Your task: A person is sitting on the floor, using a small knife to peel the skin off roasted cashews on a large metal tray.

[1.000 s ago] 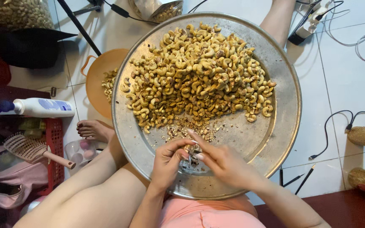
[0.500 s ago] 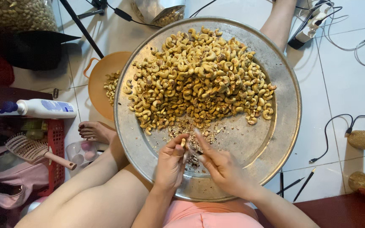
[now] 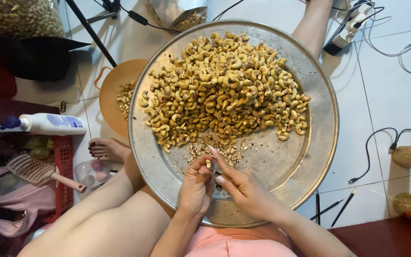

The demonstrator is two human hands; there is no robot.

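A wide round metal tray (image 3: 310, 157) rests on my lap and holds a large heap of unpeeled cashew nuts (image 3: 224, 88) across its far half. Bits of peeled skin (image 3: 224, 150) lie in front of the heap. My left hand (image 3: 196, 188) pinches a single cashew nut (image 3: 208, 163) between thumb and fingers over the tray's near part. My right hand (image 3: 243, 185) is pressed against the left one, its fingers at the same nut with the forefinger stretched toward the heap. Whether the right hand holds a small tool is hidden.
An orange bowl (image 3: 112, 93) with some nuts sits on the tiled floor left of the tray. A white lotion bottle (image 3: 48, 123), a hairbrush (image 3: 36, 171) and a red basket (image 3: 63, 162) are at the left. Cables (image 3: 381, 138), pencils (image 3: 331, 209) and a power strip (image 3: 350, 28) lie at the right.
Both hands stayed together at the tray's near part, working at one nut; the right forefinger has straightened toward the heap. The tray and heap have not shifted.
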